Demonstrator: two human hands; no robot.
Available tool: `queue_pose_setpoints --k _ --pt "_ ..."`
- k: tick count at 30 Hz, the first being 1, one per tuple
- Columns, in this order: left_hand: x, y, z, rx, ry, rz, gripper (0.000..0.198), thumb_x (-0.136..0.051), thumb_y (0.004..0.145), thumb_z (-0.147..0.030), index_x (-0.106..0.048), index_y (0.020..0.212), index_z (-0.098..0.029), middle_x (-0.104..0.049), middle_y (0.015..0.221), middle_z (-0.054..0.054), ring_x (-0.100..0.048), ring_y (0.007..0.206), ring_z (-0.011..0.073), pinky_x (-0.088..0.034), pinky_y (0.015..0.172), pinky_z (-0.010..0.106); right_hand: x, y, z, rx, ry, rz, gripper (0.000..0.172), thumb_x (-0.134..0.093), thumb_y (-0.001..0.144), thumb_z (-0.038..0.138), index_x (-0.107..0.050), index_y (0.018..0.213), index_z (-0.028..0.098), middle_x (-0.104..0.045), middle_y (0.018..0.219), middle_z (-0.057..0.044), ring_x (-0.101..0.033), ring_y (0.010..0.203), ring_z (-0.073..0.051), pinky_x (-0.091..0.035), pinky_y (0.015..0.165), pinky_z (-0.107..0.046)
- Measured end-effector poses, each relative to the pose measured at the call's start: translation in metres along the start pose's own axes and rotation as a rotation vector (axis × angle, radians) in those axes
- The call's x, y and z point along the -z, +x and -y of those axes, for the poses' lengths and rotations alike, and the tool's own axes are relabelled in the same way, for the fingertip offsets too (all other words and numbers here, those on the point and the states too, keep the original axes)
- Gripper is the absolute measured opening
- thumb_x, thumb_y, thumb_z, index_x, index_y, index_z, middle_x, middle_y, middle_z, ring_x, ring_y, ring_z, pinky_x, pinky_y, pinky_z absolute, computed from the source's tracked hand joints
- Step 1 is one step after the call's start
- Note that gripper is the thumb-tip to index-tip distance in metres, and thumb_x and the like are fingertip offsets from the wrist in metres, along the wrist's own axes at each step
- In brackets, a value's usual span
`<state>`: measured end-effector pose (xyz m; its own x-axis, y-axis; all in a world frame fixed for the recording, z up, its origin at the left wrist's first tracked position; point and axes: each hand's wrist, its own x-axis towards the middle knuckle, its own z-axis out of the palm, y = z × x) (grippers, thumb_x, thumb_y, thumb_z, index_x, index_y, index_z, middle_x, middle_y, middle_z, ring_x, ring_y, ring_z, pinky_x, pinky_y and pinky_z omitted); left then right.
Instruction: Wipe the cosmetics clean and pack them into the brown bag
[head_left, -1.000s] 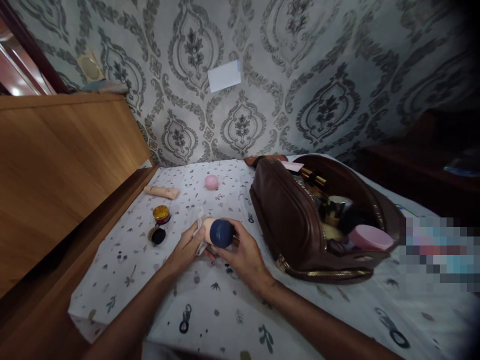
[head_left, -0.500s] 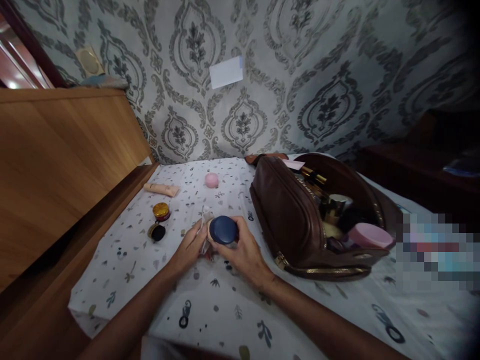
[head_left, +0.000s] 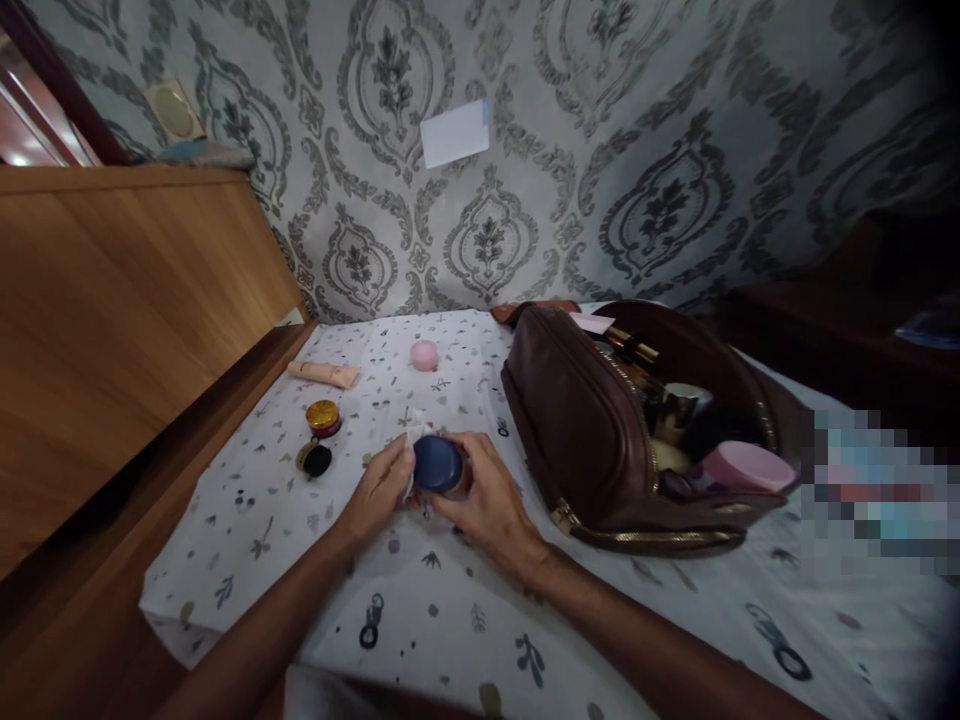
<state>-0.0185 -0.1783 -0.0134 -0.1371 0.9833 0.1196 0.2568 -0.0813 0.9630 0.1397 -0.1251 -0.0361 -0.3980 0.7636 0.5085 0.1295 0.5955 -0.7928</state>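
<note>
Over the patterned cloth (head_left: 300,560), near its middle, a jar (head_left: 437,463) sat between two hands, its blue lid tipped up toward the viewer. The right hand (head_left: 491,505) was curled round the jar's right side, thumb at the near edge. The left hand (head_left: 381,488) pinched a white tissue (head_left: 418,428) against the other side; its fingertips were partly hidden. Whether the jar touched the cloth could not be told.

Beyond them lay a small pink ball (head_left: 424,355). To the left were a beige tube (head_left: 324,374), a gold-lidded pot (head_left: 323,417) and, just beside that, a black-topped pot (head_left: 316,460). At right stood an unzipped brown bag (head_left: 577,410), a pink cup (head_left: 750,467) among its contents.
</note>
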Motion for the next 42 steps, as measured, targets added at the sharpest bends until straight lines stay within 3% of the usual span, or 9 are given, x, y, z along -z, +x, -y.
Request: queue_pose_setpoints --k 3,7,12,15,23,31,35,38,42 --pt "0.0 0.001 -0.003 -0.056 0.002 0.092 0.06 -0.07 0.077 -0.053 -0.06 0.123 -0.017 -0.068 0.117 0.01 -0.06 0.111 0.0292 -0.047 0.097 0.039 0.002 -0.002 0.0 -0.008 -0.051 0.043 0.049 -0.073 0.071 0.015 -0.055 0.116 0.024 -0.056 0.105 -0.006 -0.06 0.098 -0.025 -0.054 0.085 -0.04" --pt "-0.002 0.001 -0.003 -0.003 0.089 0.105 0.079 -0.082 0.064 -0.042 -0.051 0.131 -0.015 -0.063 0.127 0.012 -0.056 0.118 0.0329 -0.041 0.105 0.043 0.004 -0.003 0.002 -0.071 -0.144 0.113 0.051 -0.07 0.071 0.012 -0.056 0.118 0.025 -0.051 0.107 -0.006 -0.06 0.094 -0.025 -0.055 0.078 -0.039" --pt "-0.002 -0.001 -0.006 -0.071 0.117 0.08 0.05 -0.072 0.075 -0.034 -0.055 0.119 -0.017 -0.065 0.112 0.007 -0.059 0.109 0.0269 -0.044 0.098 0.036 0.003 -0.003 0.0 -0.031 -0.097 0.141 0.056 -0.067 0.074 0.011 -0.052 0.125 0.027 -0.05 0.112 -0.007 -0.059 0.103 -0.026 -0.054 0.088 -0.044" --pt "-0.001 -0.002 -0.008 -0.071 0.047 0.076 0.043 -0.07 0.076 -0.035 -0.056 0.113 -0.018 -0.064 0.106 0.005 -0.058 0.106 0.0248 -0.046 0.094 0.033 0.001 -0.004 -0.002 -0.024 -0.043 0.148 0.059 -0.065 0.076 0.011 -0.044 0.13 0.025 -0.053 0.119 -0.009 -0.058 0.111 -0.027 -0.051 0.095 -0.046" --pt "0.003 0.0 -0.011 -0.095 0.097 0.034 0.037 -0.07 0.074 -0.038 -0.057 0.102 -0.017 -0.06 0.093 0.002 -0.055 0.092 0.0213 -0.044 0.084 0.029 0.001 -0.005 0.002 -0.114 -0.07 0.186 0.039 -0.067 0.076 0.023 -0.05 0.111 0.021 -0.063 0.106 -0.008 -0.064 0.093 -0.025 -0.051 0.079 -0.039" --pt "0.008 0.003 -0.007 -0.098 0.02 0.057 0.03 -0.059 0.087 -0.042 -0.063 0.104 -0.017 -0.062 0.092 0.003 -0.056 0.087 0.0186 -0.046 0.081 0.027 0.001 -0.001 0.002 -0.097 0.011 0.177 0.04 -0.071 0.076 0.028 -0.059 0.114 0.022 -0.068 0.107 -0.008 -0.064 0.099 -0.025 -0.05 0.088 -0.04" --pt "0.007 0.004 -0.004 -0.036 0.008 -0.002 0.031 -0.056 0.088 -0.042 -0.065 0.104 -0.017 -0.063 0.091 0.004 -0.056 0.086 0.0186 -0.047 0.078 0.027 0.001 0.0 -0.001 -0.208 0.067 0.179 0.057 -0.073 0.077 0.036 -0.051 0.127 0.021 -0.068 0.104 -0.007 -0.065 0.092 -0.024 -0.052 0.081 -0.038" --pt "0.005 0.005 0.0 0.013 -0.06 -0.086 0.034 -0.06 0.085 -0.045 -0.066 0.102 -0.016 -0.065 0.093 0.004 -0.058 0.088 0.0187 -0.049 0.079 0.026 0.0 -0.001 -0.003 -0.155 0.062 0.193 0.066 -0.074 0.072 0.023 -0.045 0.131 0.023 -0.065 0.11 -0.007 -0.064 0.094 -0.023 -0.051 0.081 -0.037" --pt "0.004 0.007 0.004 0.111 -0.123 -0.15 0.043 -0.062 0.084 -0.052 -0.068 0.105 -0.015 -0.063 0.083 0.002 -0.056 0.07 0.0146 -0.047 0.061 0.023 0.0 -0.004 -0.003 -0.065 0.032 0.188 0.055 -0.066 0.073 0.012 -0.048 0.124 0.024 -0.063 0.113 -0.006 -0.062 0.096 -0.022 -0.05 0.082 -0.035"
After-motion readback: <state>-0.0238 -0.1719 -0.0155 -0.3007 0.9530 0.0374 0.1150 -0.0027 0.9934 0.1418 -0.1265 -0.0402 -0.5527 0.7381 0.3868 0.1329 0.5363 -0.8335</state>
